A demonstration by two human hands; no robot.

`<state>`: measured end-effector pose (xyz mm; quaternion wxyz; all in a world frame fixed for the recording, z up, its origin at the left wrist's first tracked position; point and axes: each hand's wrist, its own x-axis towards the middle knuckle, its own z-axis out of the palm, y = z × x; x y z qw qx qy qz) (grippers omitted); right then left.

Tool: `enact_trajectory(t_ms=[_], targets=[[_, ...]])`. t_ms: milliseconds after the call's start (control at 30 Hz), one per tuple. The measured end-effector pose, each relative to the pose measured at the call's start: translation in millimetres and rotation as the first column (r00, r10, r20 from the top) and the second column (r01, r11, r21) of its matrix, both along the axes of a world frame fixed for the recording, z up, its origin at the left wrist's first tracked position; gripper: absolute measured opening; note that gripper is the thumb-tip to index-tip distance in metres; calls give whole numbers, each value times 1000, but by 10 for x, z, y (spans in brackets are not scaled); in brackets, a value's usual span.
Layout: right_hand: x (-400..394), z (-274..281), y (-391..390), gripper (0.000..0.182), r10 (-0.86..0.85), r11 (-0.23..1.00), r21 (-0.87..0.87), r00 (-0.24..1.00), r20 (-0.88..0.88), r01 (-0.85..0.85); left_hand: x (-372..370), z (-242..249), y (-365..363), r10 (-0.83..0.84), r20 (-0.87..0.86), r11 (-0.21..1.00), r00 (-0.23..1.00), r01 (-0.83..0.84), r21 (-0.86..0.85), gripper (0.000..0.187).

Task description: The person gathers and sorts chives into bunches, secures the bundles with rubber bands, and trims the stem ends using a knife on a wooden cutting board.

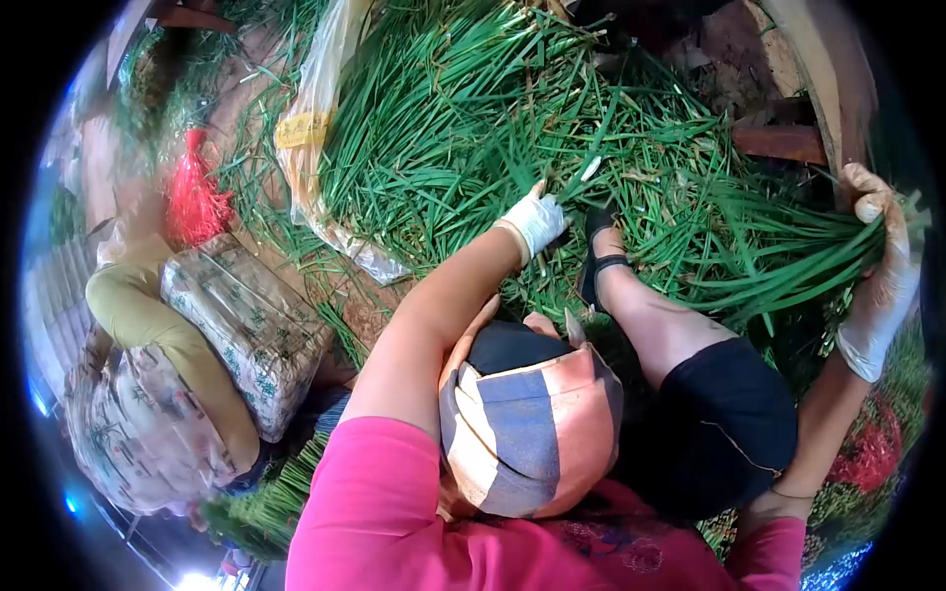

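Nearest the camera: a pink sleeve (365,512) and a striped cap brim (532,424), with the person's bare knee and black shorts (729,424) beyond. Landmark for this report is the pile of green chives (512,118) spread over the ground.

Left hand (537,219), in a white glove, reaches into the near edge of the pile; fingers are curled down among the stalks, but whether they are closed on any cannot be determined. Right hand (882,276), also gloved, is closed around a bundle of chives (788,261) held off to the right of the pile, leaves fanning back toward it.

A sandalled foot (601,251) rests at the pile's near edge. A plastic sheet (325,128) lies along its left side. Another person in patterned clothing (227,335) sits further left.

Risk noted: the bundle is gripped near one end; a loose grip could let stalks slide out. The foot, so close, could crush leaves.
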<state>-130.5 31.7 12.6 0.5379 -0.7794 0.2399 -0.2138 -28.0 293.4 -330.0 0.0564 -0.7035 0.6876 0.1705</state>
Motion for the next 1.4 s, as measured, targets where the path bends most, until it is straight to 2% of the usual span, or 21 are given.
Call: enact_trajectory(t_ms=[33,133,233,300,367,433,467,533,667,700,733,800,833,867,900,1000,1067,1100,1133,1200,1400], targets=[[-12,-18,-36,21,138,990,-11,990,31,-138,40,56,-72,-66,34,974,997,57,218,23],[89,-85,185,28,117,989,103,991,-71,-110,249,441,-14,403,-361,840,841,-496,-220,23],[241,-132,433,43,215,956,246,951,-221,-159,449,967,-135,341,-805,613,485,-764,-201,32],[304,-173,513,46,362,890,380,897,-253,-252,452,1450,-277,258,-959,634,-119,-728,261,37],[365,-106,690,45,336,847,491,922,-194,-205,417,2097,-378,108,-984,735,-140,-656,174,36],[317,-28,810,35,354,833,488,930,-104,-262,297,2480,-393,130,-979,734,157,-680,-11,35],[286,1,810,29,337,864,422,938,-81,-274,240,2694,-387,-14,-985,775,172,-621,-119,33],[251,292,852,17,248,912,343,968,-27,-224,191,2676,-368,64,-899,831,433,-521,-192,32],[-74,1000,716,20,82,991,75,949,304,-109,290,2201,141,397,-270,905,877,-326,272,34],[-179,1145,679,21,32,993,93,921,389,-74,362,2307,178,363,-50,665,930,-222,713,34],[-286,1258,632,20,-5,992,113,903,429,-49,569,1752,586,299,-18,788,954,-236,568,38],[-456,1416,674,20,2,990,129,906,424,-63,547,2470,644,606,-212,795,767,-585,160,40],[-528,1467,740,21,13,986,144,909,416,-80,538,2634,635,478,-441,738,760,-619,-268,40],[-543,1495,825,20,-35,982,185,942,335,-29,453,3111,462,322,-376,650,869,-492,-580,38],[-583,1543,966,19,55,990,99,934,353,-96,278,3569,357,208,-495,514,844,-524,-679,46],[-707,1613,1417,18,106,929,282,903,416,-238,-379,4567,216,-198,-704,554,682,-515,-654,81],[-771,1387,1601,18,-79,807,541,866,493,-235,-808,4710,186,-168,-848,740,503,-504,-446,92],[-908,1525,1642,17,183,907,248,850,495,-339,-1004,4579,180,-133,-986,842,99,-514,-165,84],[-1021,1539,1698,17,168,895,285,853,494,-342,-1072,4388,223,58,-954,930,-295,-332,159,74],[-1208,1520,1723,18,136,913,290,884,447,-286,-1292,4348,471,257,-885,901,-389,-235,365,57],[-1695,1508,1405,26,-107,922,364,821,561,-129,-1707,4270,1048,234,-925,864,-301,-372,339,54]])
